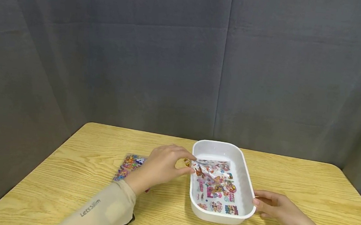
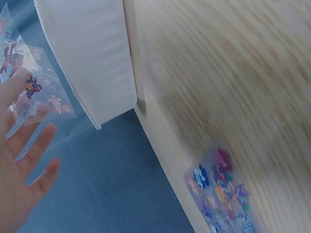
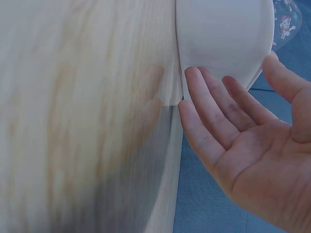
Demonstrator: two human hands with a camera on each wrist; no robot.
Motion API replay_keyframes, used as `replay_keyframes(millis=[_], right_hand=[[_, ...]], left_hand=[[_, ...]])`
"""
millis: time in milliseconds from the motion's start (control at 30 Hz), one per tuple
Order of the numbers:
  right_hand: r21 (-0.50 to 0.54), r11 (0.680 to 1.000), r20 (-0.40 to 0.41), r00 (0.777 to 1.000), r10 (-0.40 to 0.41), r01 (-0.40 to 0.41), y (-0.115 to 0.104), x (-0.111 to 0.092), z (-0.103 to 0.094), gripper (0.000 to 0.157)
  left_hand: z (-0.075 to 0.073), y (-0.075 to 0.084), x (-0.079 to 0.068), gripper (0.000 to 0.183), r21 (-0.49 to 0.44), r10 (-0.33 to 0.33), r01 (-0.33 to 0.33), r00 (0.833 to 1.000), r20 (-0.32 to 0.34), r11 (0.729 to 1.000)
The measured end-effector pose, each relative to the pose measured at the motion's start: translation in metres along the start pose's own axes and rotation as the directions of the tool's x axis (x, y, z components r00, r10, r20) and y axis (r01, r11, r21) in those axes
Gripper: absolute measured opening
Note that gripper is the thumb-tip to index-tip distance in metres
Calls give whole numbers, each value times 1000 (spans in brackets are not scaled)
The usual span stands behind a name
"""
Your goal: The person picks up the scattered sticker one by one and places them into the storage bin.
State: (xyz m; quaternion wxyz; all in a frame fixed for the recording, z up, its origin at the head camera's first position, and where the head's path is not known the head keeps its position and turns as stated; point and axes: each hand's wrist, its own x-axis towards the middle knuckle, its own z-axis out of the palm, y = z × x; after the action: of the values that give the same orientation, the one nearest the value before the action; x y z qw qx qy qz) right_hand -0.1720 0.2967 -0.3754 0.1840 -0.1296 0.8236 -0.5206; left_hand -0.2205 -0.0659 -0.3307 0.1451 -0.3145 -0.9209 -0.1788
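In the head view, the left hand (image 1: 166,164) pinches an edge of a clear picture sheet (image 1: 212,168) between thumb and fingers. From those fingertips the sheet reaches rightward over the white tray (image 1: 219,218); more prints show on the tray's floor, nearer the wearer. A colourful sticker sheet (image 1: 127,167) lies on the wooden table (image 1: 310,183) behind the left fingers, partly covered by the hand. The right hand (image 1: 277,208) touches the tray's near right corner, thumb at the rim.

In the left wrist view, the clear sheet hangs at the thumb, while the lower fingers spread loosely.

In the right wrist view, long, relaxed fingers meet the tray's outer wall just beyond their tips.
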Motion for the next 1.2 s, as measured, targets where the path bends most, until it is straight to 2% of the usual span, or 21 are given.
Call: replay_keyframes(millis=[400,600,833,1200], right_hand=[[4,1000,6,1000,-9,9,2,-1,-1,60],[-1,1000,8,1000,-22,22,3,0,-1,60],[6,1000,20,999,-27,26,3,1,-1,59],[-6,1000,1,1000,-18,18,1,1,0,60]], left_hand=[[9,12,5,40,11,10,-10,998,69,1000],[15,17,8,43,40,37,-41,994,103,998],[20,21,8,41,75,77,-84,993,93,994],[24,28,10,44,94,97,-106,990,99,990]])
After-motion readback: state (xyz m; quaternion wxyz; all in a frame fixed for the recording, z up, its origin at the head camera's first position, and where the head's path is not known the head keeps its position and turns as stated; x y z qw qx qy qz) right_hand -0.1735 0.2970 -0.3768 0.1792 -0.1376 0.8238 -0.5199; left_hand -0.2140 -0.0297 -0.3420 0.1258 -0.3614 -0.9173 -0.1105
